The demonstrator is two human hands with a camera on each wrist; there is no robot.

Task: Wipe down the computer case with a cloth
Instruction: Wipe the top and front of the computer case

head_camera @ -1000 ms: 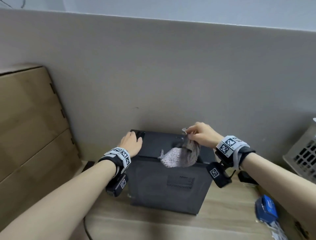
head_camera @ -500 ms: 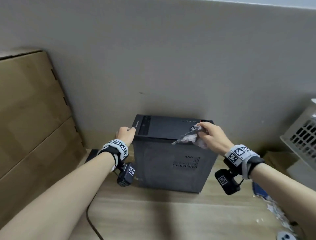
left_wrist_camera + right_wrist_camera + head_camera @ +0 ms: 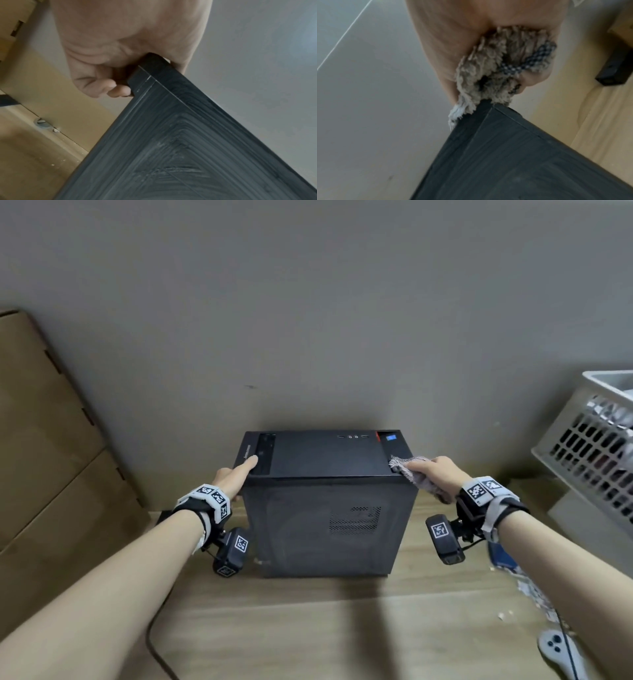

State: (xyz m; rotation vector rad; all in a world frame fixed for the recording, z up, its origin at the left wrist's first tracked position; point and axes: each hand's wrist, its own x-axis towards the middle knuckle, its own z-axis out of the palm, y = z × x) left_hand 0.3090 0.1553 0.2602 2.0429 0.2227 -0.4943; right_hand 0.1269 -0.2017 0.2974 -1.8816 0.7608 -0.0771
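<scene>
A black computer case (image 3: 325, 525) stands on a wooden desk (image 3: 308, 628) against a grey partition. My left hand (image 3: 234, 474) grips its top left near corner, thumb on the top panel and fingers curled down the left side; the left wrist view shows that hand (image 3: 120, 40) wrapped round the case corner (image 3: 171, 148). My right hand (image 3: 435, 470) holds a bunched grey fluffy cloth (image 3: 406, 467) and presses it on the top right near corner. From the right wrist, the cloth (image 3: 496, 75) sits in my palm, touching the case edge (image 3: 522, 162).
Cardboard boxes (image 3: 44, 457) lean at the left. A white slotted basket (image 3: 592, 450) stands at the right, with a blue item (image 3: 501, 556) and scraps below it. A white controller (image 3: 555, 648) lies at the bottom right. A black cable (image 3: 154, 645) runs along the desk's left.
My right hand bunched up the hanging cloth and carried it from the middle of the case top to the right near corner. My left hand slid off the top to grip the left corner.
</scene>
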